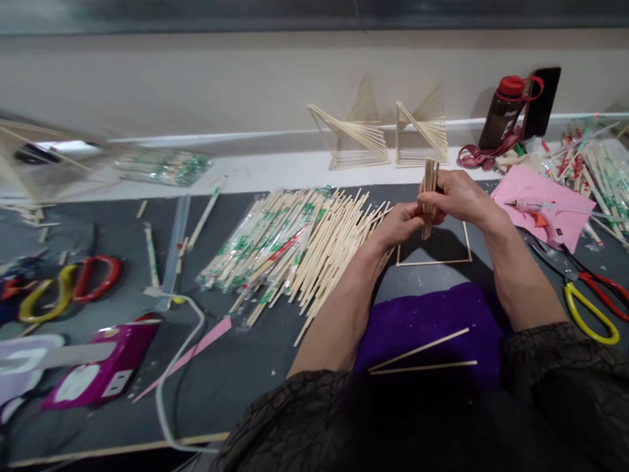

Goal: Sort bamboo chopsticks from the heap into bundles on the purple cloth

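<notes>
Head view: dark grey tabletop (255, 393) beneath wooden sticks (330, 254), pale wall (196, 78) behind.

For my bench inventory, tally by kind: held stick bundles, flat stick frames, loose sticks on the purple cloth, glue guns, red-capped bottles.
Held stick bundle: 1
Flat stick frame: 1
Loose sticks on purple cloth: 2
Glue gun: 1
Red-capped bottle: 1
Total: 6

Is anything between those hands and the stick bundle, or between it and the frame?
Nothing visible: the left hand and right hand hold the bundle of thin, pale wooden sticks. Nothing shows between it and the square-cornered, pale stick frame either, though the hands hide its far side.
</notes>
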`<state>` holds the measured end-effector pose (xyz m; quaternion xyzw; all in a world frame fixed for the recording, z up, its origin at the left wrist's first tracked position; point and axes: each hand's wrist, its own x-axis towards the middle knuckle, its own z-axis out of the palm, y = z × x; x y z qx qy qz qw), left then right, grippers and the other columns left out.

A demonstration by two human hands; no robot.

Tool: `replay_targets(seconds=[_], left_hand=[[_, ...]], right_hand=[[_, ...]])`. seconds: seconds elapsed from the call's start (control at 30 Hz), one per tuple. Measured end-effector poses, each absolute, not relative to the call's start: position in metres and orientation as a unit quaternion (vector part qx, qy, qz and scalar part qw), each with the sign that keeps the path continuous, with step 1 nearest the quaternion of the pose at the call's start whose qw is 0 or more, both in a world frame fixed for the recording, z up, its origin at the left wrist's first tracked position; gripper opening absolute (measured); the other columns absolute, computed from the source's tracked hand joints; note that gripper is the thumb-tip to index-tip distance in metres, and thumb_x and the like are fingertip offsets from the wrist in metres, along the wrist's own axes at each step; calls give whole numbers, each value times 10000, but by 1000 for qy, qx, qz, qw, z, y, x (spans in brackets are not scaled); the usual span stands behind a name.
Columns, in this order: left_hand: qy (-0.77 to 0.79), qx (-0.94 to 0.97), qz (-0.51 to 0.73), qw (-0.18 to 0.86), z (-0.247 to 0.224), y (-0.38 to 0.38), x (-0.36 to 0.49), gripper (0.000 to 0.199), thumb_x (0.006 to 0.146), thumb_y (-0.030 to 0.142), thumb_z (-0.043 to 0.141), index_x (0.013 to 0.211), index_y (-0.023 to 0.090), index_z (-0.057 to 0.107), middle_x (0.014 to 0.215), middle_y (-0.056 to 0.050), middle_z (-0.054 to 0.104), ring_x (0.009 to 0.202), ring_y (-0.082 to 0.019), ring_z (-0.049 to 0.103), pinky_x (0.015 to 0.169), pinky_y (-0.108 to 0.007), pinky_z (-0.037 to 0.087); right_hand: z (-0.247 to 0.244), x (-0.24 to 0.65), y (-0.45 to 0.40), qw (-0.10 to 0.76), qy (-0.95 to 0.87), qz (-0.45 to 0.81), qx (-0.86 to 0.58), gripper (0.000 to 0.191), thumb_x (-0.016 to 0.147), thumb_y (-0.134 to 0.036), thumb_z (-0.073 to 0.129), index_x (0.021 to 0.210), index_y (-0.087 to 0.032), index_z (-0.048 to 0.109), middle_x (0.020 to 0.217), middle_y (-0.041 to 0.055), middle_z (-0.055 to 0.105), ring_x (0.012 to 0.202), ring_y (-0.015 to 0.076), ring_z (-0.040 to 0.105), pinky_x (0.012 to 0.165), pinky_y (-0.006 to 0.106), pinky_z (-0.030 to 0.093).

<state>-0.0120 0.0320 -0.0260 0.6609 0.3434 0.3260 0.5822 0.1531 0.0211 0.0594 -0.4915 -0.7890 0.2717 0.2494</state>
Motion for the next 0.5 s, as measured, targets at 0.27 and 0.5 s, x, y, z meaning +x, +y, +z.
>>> replay_targets(seconds=[0.27, 0.5], left_hand=[[340, 630, 330, 615, -29, 31, -11, 275, 767, 353, 718, 907, 117, 732, 927, -87, 776, 887, -224, 730, 829, -353, 554], [345, 622, 325, 623, -32, 33, -13, 178, 790, 247, 689, 904, 119, 736, 864, -66, 764, 865, -208, 728, 850, -364, 564]], right_hand=[[62, 150, 20, 247, -787, 265, -499, 156, 821, -209, 555, 767, -124, 675, 711, 46, 653, 721, 158, 600, 655, 264, 430], [59, 151, 21, 284, -771, 300, -486, 121, 799, -195, 591, 751, -130, 681, 637, 7, 632, 628, 133, 585, 581, 242, 402]])
